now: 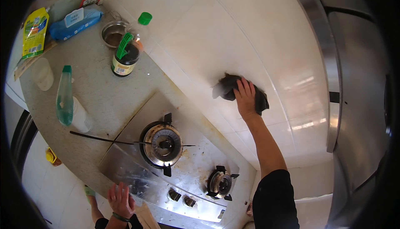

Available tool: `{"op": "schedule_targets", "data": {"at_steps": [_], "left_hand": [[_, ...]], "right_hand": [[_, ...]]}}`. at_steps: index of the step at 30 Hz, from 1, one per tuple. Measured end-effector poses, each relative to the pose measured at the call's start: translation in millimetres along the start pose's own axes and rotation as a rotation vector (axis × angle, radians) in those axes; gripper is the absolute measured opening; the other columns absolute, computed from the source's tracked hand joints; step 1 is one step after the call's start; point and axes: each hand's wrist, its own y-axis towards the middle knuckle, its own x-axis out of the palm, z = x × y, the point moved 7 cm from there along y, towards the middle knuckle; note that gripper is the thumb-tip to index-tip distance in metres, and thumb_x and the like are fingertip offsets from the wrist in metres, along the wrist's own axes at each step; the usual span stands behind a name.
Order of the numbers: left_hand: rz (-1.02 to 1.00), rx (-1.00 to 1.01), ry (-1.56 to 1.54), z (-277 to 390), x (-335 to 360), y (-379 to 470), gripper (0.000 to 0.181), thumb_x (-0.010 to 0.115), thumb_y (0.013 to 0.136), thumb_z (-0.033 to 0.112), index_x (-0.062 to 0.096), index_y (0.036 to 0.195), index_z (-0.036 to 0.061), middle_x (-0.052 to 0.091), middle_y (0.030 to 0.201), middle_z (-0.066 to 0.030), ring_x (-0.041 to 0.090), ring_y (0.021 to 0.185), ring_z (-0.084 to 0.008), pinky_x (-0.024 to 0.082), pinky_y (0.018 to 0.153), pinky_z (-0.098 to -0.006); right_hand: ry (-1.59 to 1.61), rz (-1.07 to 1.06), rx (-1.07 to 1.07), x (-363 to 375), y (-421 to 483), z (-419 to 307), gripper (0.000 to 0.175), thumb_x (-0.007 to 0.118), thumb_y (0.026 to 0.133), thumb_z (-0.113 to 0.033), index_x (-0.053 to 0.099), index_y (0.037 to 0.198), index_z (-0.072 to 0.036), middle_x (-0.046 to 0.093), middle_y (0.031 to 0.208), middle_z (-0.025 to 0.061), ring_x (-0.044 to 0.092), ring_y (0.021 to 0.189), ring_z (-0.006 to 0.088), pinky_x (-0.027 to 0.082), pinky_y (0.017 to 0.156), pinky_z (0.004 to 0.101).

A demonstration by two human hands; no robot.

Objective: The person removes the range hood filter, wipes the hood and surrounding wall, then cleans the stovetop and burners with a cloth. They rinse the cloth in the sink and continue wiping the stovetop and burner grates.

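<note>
My right hand (245, 99) presses a dark cloth (230, 86) flat against the tiled wall (200, 57), to the right of the gas stove. The cloth spreads out on both sides of the fingers. My left hand (121, 199) holds nothing and rests with its fingers a little apart at the front edge of the counter, by the stove's corner; a bracelet is on the wrist. Between the hands lies the stainless steel gas stove (193, 163), with a large burner (164, 144), a smaller burner (221, 183) and two knobs. Brownish stains mark its surface.
On the counter (93, 91) stand a soy sauce bottle (125, 60), a metal bowl (114, 35), a green squeeze bottle (65, 97) and a white bottle (81, 116). Wet wipes (76, 25) and a yellow pouch (35, 33) are further left. A thin dark rod (100, 137) reaches onto the stove. Range hood metal (359, 88) is at right.
</note>
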Motion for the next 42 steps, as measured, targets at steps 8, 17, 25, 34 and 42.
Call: {"op": "schedule_targets", "data": {"at_steps": [8,17,25,34,42], "left_hand": [[0.004,-0.008,-0.006,2,-2,2,0.050,0.054,0.066,0.012,0.049,0.114,-0.0003,0.044,0.123,-0.0199,0.037,0.115,-0.0424,0.026,0.094,-0.0547],[-0.034,-0.018,-0.020,2,-2,0,0.054,0.053,0.066,0.011,0.044,0.118,-0.0007,0.040,0.127,-0.0218,0.032,0.118,-0.0444,0.022,0.097,-0.0572],[0.077,0.035,-0.026,2,-9,3,0.043,0.053,0.070,0.013,0.052,0.111,0.0018,0.047,0.119,-0.0177,0.040,0.112,-0.0399,0.029,0.093,-0.0540],[0.080,0.021,-0.020,-2,-15,9,0.038,0.055,0.071,0.016,0.055,0.108,0.0059,0.048,0.119,-0.0125,0.042,0.110,-0.0342,0.034,0.089,-0.0488],[0.114,0.028,0.066,-2,-3,5,0.029,0.055,0.074,0.020,0.060,0.101,0.0100,0.050,0.116,-0.0104,0.045,0.108,-0.0352,0.036,0.089,-0.0490]], "right_hand": [[-0.429,0.158,0.181,-133,125,116,0.026,0.052,0.078,-0.010,0.058,0.104,-0.009,0.041,0.128,0.0040,0.037,0.117,0.0229,0.033,0.093,0.0375],[-0.481,0.149,0.585,-157,35,187,0.035,0.045,0.083,-0.009,0.049,0.118,-0.012,0.035,0.135,0.0049,0.032,0.123,0.0257,0.031,0.097,0.0422],[-0.190,0.350,1.325,-139,-65,199,0.054,0.048,0.076,-0.014,0.035,0.127,0.000,0.027,0.136,0.0220,0.022,0.128,0.0351,0.028,0.099,0.0501],[-0.454,0.125,0.526,-91,210,73,0.049,0.056,0.074,-0.027,0.048,0.120,-0.013,0.031,0.138,0.0082,0.021,0.130,0.0274,0.019,0.102,0.0480],[-0.039,0.512,-0.011,38,286,-54,0.035,0.059,0.062,-0.012,0.059,0.097,-0.009,0.042,0.129,0.0113,0.031,0.123,0.0308,0.020,0.096,0.0564]]}}
